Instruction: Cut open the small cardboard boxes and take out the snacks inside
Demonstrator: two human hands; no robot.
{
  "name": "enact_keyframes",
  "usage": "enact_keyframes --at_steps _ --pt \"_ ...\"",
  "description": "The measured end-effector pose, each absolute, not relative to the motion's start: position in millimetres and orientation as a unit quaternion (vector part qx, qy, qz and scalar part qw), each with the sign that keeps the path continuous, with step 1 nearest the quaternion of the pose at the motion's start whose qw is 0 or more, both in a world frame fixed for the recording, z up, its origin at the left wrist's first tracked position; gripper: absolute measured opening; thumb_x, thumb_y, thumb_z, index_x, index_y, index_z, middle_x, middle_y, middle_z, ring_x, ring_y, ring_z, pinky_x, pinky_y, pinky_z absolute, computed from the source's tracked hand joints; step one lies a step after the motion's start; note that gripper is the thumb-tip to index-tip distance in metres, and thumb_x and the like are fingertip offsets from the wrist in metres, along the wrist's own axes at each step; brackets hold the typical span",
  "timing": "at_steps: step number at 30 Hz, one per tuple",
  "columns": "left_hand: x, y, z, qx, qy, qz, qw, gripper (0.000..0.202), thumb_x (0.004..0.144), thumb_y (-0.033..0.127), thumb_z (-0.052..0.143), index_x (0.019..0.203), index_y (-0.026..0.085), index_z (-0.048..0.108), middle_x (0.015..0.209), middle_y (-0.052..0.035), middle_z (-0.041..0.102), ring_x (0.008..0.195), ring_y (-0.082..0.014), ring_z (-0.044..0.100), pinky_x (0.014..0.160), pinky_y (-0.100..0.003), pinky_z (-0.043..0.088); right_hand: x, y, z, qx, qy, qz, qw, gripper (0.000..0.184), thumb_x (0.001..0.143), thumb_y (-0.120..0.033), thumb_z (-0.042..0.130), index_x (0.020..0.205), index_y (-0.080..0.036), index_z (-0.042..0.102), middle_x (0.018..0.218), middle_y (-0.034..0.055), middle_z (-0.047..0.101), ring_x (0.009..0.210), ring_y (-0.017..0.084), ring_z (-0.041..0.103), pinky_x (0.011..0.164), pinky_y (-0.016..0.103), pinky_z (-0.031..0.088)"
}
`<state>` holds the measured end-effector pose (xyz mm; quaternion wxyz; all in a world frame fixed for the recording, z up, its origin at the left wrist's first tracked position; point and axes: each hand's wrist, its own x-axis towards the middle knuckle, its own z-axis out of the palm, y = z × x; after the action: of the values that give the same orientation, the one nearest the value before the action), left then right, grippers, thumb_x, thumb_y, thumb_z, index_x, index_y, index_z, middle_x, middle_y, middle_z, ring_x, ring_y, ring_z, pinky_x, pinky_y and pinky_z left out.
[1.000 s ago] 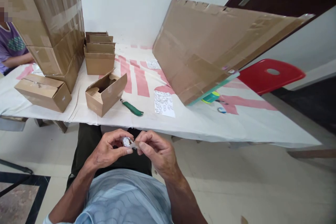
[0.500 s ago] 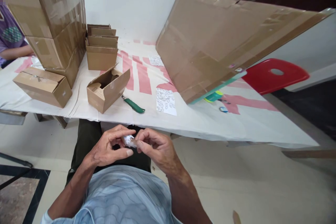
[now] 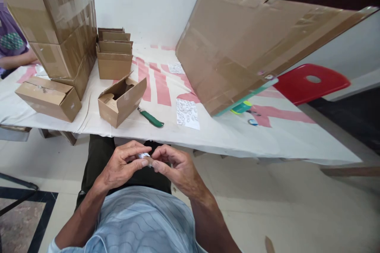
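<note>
Over my lap, just below the table edge, a small white paper-wrapped bundle (image 3: pixel 144 155) with dark printing is between my two hands. My left hand (image 3: pixel 121 166) closes around it, thumb pressed on the near side and fingers over the top. Its right end is pinched by the thumb and fingers of my right hand (image 3: pixel 178 166), where a brownish strip that looks like tape shows. The fingers cover most of the bundle, and its contents are hidden.
On the table lie an opened cardboard box (image 3: pixel 118 104), a green-handled knife (image 3: pixel 151 119), printed paper sheets (image 3: pixel 188 114) and a closed box (image 3: pixel 49 97). Stacked cartons (image 3: pixel 65 19) stand left, a large cardboard panel (image 3: pixel 252 43) leans right by a red chair (image 3: pixel 311 83). A person sits far left.
My left thumb has moved up and in against the bundle, closing the gap below it. My right fingers have shifted slightly at its end. Everything on the table is unchanged.
</note>
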<state>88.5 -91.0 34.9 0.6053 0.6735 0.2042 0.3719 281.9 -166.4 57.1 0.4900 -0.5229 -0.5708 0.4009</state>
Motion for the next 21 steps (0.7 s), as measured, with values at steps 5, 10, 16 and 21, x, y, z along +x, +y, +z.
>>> enact_keyframes --at_steps 5,10,16,21 --pt "88.6 -92.5 36.2 0.688 0.208 0.397 0.571 0.027 0.096 0.036 0.075 0.114 0.017 0.081 0.104 -0.0116 0.073 0.084 -0.0170 0.067 0.068 -0.024 0.052 279.9 -170.0 61.1 -0.529 -0.608 0.348 0.479 0.017 0.089 -0.034 0.075 0.082 -0.021 0.068 0.073 -0.0009 0.066 0.064 0.013 0.058 0.062 0.025 0.049" --pt "88.6 -93.5 39.6 0.703 0.206 0.403 0.548 0.023 0.098 0.034 0.073 0.110 0.016 0.079 0.100 -0.0105 0.072 0.083 -0.0167 0.066 0.066 -0.024 0.050 276.3 -171.7 62.5 -0.536 -0.631 0.295 0.478 0.022 0.098 -0.029 0.064 0.078 -0.021 0.067 0.070 -0.0007 0.065 0.064 0.014 0.058 0.063 0.026 0.047" --pt "89.0 -94.1 43.8 0.715 0.187 0.399 0.543 0.018 0.100 0.030 0.070 0.091 0.015 0.076 0.089 -0.0073 0.069 0.080 -0.0162 0.062 0.069 -0.026 0.048 274.9 -173.0 61.8 -0.536 -0.622 0.304 0.484 0.029 0.101 -0.033 0.059 0.076 -0.022 0.066 0.069 -0.0001 0.063 0.064 0.015 0.057 0.062 0.028 0.045" --pt "90.0 -96.3 43.9 0.704 0.162 0.400 0.564 0.016 0.099 0.027 0.069 0.089 0.016 0.073 0.088 -0.0066 0.068 0.080 -0.0163 0.063 0.072 -0.027 0.049 276.1 -173.1 57.3 -0.530 -0.589 0.355 0.496 0.031 0.099 -0.037 0.063 0.072 -0.021 0.064 0.066 -0.0007 0.063 0.061 0.013 0.057 0.061 0.026 0.046"
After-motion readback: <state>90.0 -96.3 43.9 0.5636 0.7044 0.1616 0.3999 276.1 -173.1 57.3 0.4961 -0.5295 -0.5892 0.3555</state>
